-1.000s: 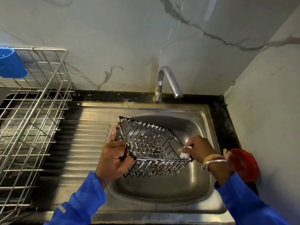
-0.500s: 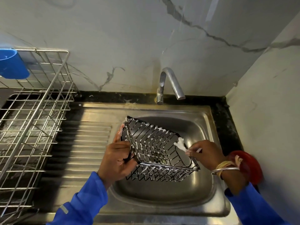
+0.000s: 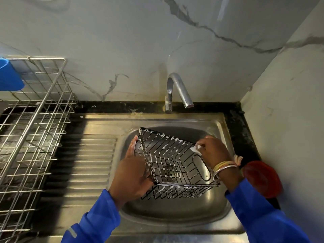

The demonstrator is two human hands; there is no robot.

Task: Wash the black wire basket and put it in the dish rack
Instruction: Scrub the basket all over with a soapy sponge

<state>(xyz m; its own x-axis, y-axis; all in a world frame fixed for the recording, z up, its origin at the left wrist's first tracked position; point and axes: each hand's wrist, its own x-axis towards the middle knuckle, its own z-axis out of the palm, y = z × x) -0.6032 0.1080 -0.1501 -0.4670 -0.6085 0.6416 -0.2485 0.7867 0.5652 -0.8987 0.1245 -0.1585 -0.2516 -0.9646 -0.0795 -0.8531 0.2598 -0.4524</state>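
Note:
The black wire basket (image 3: pixel 175 160), streaked with white soap foam, is held tilted over the steel sink (image 3: pixel 175 213). My left hand (image 3: pixel 133 174) grips its left side, fingers stretched up along the wire edge. At the basket's far right rim, my right hand (image 3: pixel 213 151) pinches a small foamy white scrubber (image 3: pixel 197 148) against the wire. The steel dish rack (image 3: pixel 33 130) stands on the counter at the left, apart from the basket.
A chrome tap (image 3: pixel 177 92) rises behind the sink; no water is running. The ribbed drainboard (image 3: pixel 84 162) lies between sink and rack. A blue cup (image 3: pixel 8 76) hangs on the rack's far left. A red round object (image 3: pixel 263 179) sits right of the sink, by the wall.
My right hand has moved with the scrubber from the basket's near right corner up to its far right rim. The basket has turned slightly in my left hand.

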